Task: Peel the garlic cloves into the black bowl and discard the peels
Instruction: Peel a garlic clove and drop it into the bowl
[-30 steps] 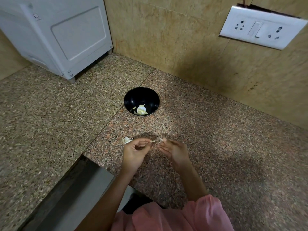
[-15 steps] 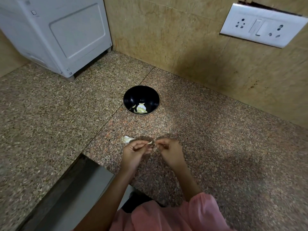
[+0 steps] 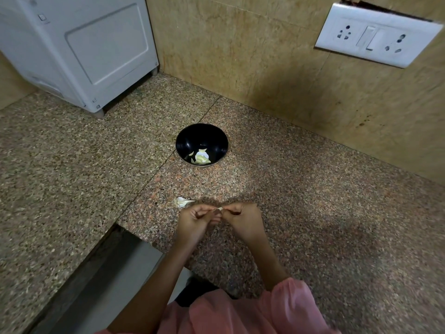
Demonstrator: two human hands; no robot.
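Both hands are sitting closer together than a second ago, and the gap between them is narrowing until the fingertips almost meet above the counter (image 3: 313, 213). The left hand (image 3: 192, 221) is curling its fingers inward and pinching one end of a small pale garlic piece (image 3: 219, 208) between thumb and forefinger. The right hand (image 3: 244, 220) is pinching the other end in the same way, its remaining fingers folding under the palm. Whether that piece is bare clove or loose skin is too small to tell.

Just to the left of the left hand, a whitish garlic scrap (image 3: 181, 202) is lying on the stone, apart from the fingers. Farther back, well away from the hands, the black bowl (image 3: 202, 136) is standing upright and holding a few pale bits (image 3: 201, 157) near its front wall; it is sitting where it sat before.

A white appliance (image 3: 84, 49) is standing at the back left corner, and a socket plate (image 3: 375, 34) is hanging on the tiled wall (image 3: 240, 56). A pink sleeve (image 3: 277, 309) is covering the right forearm.
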